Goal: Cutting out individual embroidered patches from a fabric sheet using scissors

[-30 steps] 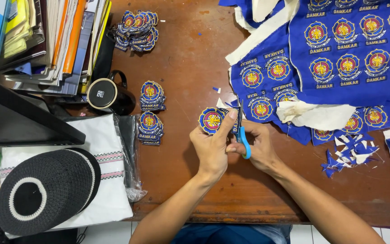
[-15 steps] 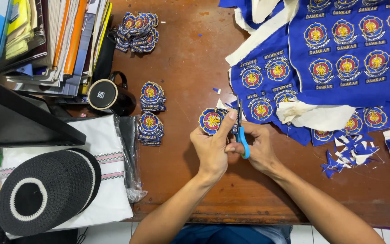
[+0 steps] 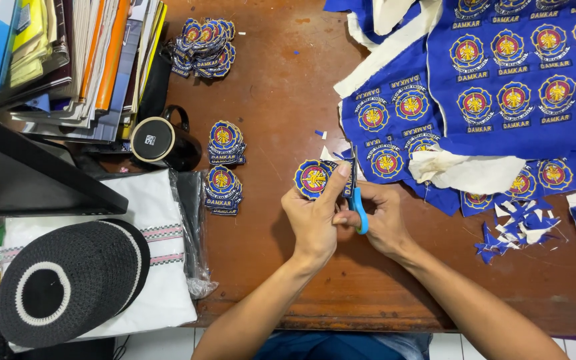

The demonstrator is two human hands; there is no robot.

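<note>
Blue scissors (image 3: 357, 200) gripped in right hand (image 3: 383, 220); left hand (image 3: 313, 223) fingers pinch patch (image 3: 313, 179). Risk: blades nick embroidered border or thumb, patch slipping.

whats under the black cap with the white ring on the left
The black cap lies on a folded white garment with a patterned band, partly inside a clear plastic bag. The cap covers much of the garment, so what lies directly beneath it cannot be seen.

Both forearms reach in from below, converging at centre. Left hand (image 3: 311, 217) curled, thumb and forefinger extended in a pinch. Right hand (image 3: 383, 217) fisted beside it, fingers touching.
</note>
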